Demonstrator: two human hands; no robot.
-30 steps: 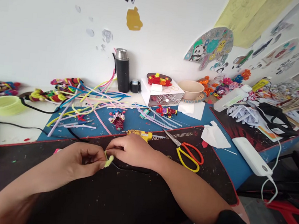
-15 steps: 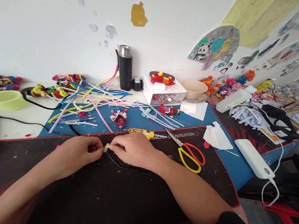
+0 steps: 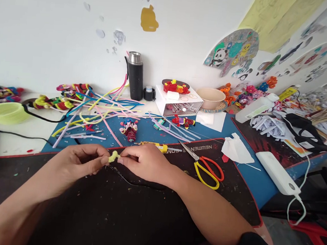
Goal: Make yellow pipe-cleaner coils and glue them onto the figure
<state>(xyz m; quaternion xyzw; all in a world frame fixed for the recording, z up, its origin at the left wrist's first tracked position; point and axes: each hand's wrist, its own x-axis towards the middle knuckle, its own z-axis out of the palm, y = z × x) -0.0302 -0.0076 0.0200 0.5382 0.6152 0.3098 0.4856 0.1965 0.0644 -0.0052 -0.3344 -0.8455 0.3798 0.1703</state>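
Observation:
A short, bent piece of yellow pipe cleaner spans the gap between my fingertips above the black mat. My left hand pinches its left end between thumb and fingers. At the other end, my right hand is closed on it with thumb and forefinger. Just behind my right hand lies a yellow-handled tool, partly hidden. To the right rest scissors with one orange and one yellow handle. A small figure of twisted pipe cleaners stands beyond my hands.
Loose pipe cleaners are strewn at the back left, beside a black thermos. A white box and a beige bowl stand by the wall. A white power bank lies at the right edge.
My left hand has turned and its fingers have shifted left, showing more of the yellow pipe cleaner. My right hand stays nearly in place. The view has shifted slightly.

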